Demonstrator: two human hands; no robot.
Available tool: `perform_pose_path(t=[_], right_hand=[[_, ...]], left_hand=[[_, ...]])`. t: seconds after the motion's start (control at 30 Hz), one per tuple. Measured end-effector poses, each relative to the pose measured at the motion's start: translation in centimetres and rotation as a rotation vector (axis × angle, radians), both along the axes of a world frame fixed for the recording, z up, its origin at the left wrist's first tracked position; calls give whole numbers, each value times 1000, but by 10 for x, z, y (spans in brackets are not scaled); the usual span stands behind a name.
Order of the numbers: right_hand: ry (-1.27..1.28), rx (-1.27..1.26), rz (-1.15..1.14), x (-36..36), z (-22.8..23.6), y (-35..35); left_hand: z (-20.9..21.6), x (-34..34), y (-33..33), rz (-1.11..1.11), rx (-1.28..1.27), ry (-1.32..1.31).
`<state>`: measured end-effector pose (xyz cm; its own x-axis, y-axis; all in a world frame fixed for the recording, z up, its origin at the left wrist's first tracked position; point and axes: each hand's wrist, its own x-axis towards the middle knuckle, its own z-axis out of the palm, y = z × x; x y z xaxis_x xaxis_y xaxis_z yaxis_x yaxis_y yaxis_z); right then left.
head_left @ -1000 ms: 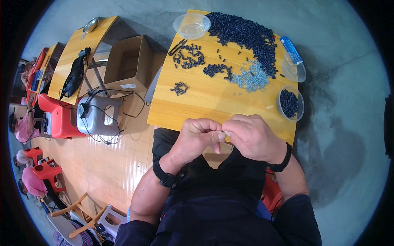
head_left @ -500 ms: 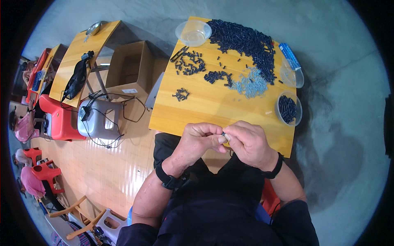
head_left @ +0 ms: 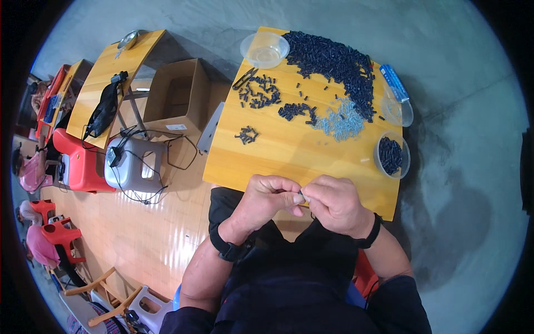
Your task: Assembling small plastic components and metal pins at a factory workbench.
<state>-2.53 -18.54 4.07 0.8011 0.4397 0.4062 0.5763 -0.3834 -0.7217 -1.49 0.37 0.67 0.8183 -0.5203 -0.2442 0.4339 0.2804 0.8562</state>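
Observation:
My left hand (head_left: 266, 199) and my right hand (head_left: 339, 205) meet just over the near edge of the wooden table (head_left: 267, 161). Both are closed in a pinch on one small dark piece (head_left: 301, 193), mostly covered by the fingertips. Beyond them, a heap of short black cylinders (head_left: 328, 55) spreads over the far side. Smaller groups of black cylinders (head_left: 260, 93) lie to the left and in the middle (head_left: 297, 110). A pile of small pale-blue translucent pieces (head_left: 342, 122) touches the heap. At the right edge, a clear tub (head_left: 406, 158) holds more black cylinders.
A clear bowl (head_left: 265, 51) stands at the far left corner, near dark thread snips (head_left: 245, 79). A blue box (head_left: 394, 83) rests by a clear container (head_left: 397, 114) at right. Left stand a cardboard box (head_left: 175, 94), a grey stool (head_left: 133, 167) with cables and a red chair (head_left: 83, 161).
The table and both hands sit slightly lower in the picture. My fingers keep their pinch, and less of the small dark piece shows between them.

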Motion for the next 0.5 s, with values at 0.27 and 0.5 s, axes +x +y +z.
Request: perform_pose_path(t=[0.27,0.5], right_hand=[[76,16,31,7,-11,-2],[323,-25,-352,96,-62,-28]], left_hand=[[-9,6,1,-25,-26,65],[-11,21,1,126,-20,-45]])
